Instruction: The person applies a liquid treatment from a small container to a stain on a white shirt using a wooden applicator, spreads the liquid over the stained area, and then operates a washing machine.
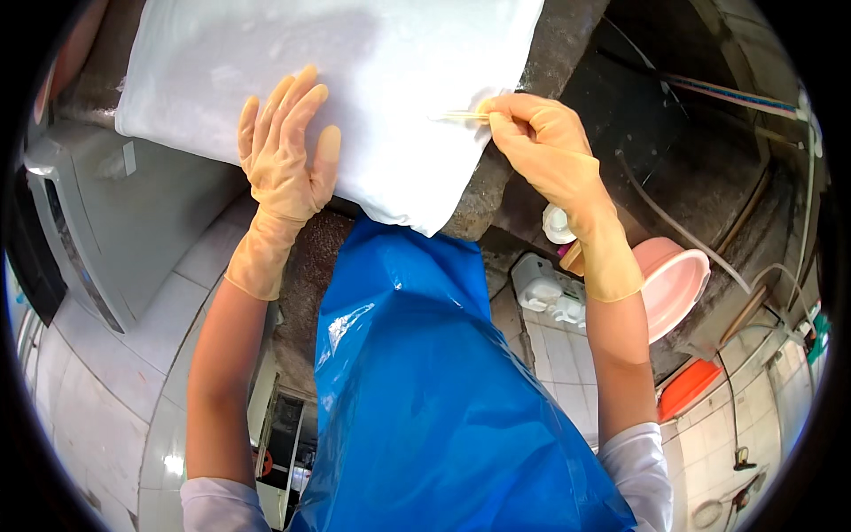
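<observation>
A large white cloth [399, 86] lies spread over a dark stone-like slab [488, 189], its near edge hanging a little over the front. My left hand [289, 153], in a pale yellow rubber glove, is over the left part of the cloth with fingers apart and nothing held. Whether its palm touches the cloth, I cannot tell. My gloved right hand [542, 136] pinches thin pale sticks [465, 116] between thumb and fingers at the cloth's right edge. The sticks point left, their tips close to the fabric.
A blue plastic apron [425, 372] covers my front. Right of it are white plastic jugs [535, 282], a white round container [557, 225], a pink basin [671, 286] and a red-orange basin [688, 389]. A hose [678, 226] runs along the dark sunken area. A grey appliance [133, 199] stands left.
</observation>
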Motion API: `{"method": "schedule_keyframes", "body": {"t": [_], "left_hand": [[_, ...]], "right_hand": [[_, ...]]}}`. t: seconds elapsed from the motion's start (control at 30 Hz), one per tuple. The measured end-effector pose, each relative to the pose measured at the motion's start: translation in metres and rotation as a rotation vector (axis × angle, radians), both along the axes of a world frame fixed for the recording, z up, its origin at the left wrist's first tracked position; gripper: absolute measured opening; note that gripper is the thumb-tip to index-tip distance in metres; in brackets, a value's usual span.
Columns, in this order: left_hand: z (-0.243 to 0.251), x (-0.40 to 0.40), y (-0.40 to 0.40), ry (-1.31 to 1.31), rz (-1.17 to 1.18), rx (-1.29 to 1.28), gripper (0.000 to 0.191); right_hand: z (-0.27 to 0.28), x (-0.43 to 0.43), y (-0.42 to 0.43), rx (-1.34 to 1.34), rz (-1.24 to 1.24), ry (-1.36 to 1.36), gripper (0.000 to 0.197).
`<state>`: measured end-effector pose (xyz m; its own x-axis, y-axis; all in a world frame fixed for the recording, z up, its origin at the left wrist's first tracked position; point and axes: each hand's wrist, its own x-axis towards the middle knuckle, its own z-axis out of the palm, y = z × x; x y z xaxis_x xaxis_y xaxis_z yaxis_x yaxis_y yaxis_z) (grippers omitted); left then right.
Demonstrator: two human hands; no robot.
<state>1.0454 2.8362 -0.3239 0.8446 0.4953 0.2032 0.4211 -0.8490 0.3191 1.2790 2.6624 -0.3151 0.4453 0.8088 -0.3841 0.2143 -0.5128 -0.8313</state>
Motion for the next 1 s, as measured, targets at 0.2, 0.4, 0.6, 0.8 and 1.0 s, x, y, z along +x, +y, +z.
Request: {"method": "schedule_keyframes", "body": {"t": [0.2,0.4,0.6,0.8,1.0], "left_hand": [[0.0,-0.001,0.0,0.002,-0.002,-0.002,0.037],[0.0,-0.002,0.002,-0.015,-0.008,-0.004,0.037],[0.001,-0.001,0.001,-0.011,-0.007,-0.017,0.037],[0.001,-0.001,0.002,-0.02,-0.014,-0.007,0.037],[0.002,-0.001,0.002,-0.02,-0.012,-0.001,0.037]], "right_hand": [[-0.004,0.001,-0.007,-0.071,-0.046,0.082,0.02],[-0.004,-0.006,-0.015,-0.025,-0.121,0.052,0.019],[-0.005,-0.008,-0.027,0.0,-0.35,0.17,0.017],[0.0,-0.007,-0.026,0.006,-0.395,0.244,0.016],[0.003,-0.007,-0.026,-0.042,-0.462,0.314,0.017]]}}
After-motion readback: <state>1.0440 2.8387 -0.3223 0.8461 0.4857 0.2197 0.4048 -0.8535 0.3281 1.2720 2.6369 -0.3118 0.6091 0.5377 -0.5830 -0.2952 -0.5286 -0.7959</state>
